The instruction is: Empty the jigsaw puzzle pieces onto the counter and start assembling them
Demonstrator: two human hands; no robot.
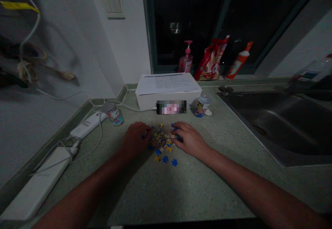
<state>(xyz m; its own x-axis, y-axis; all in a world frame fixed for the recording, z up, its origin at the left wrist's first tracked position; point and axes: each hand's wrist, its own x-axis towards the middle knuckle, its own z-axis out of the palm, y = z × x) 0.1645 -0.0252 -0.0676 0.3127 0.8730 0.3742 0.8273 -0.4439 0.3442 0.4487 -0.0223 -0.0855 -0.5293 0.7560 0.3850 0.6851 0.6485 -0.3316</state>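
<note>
A loose heap of small jigsaw puzzle pieces (pixel 162 141), blue, yellow and tan, lies on the counter between my hands. My left hand (pixel 136 137) is at the heap's left side, fingers curled, with a dark bluish puzzle piece (pixel 144 134) showing between thumb and fingers. On the heap's right edge rests my right hand (pixel 192 139), its fingers apart and touching pieces. Several single pieces, among them a blue puzzle piece (pixel 174 162), lie nearer to me. One round clear can (pixel 202 106) stands behind my right hand; another can (pixel 113 114) is tilted behind my left.
A phone (pixel 171 107) with a blurred screen leans against a white box (pixel 145 101) topped with printed paper. Power strips (pixel 38 184) and white cables run along the left. The sink (pixel 280 118) is at right. A pump bottle (pixel 185 59) and red bag (pixel 212 61) stand by the window.
</note>
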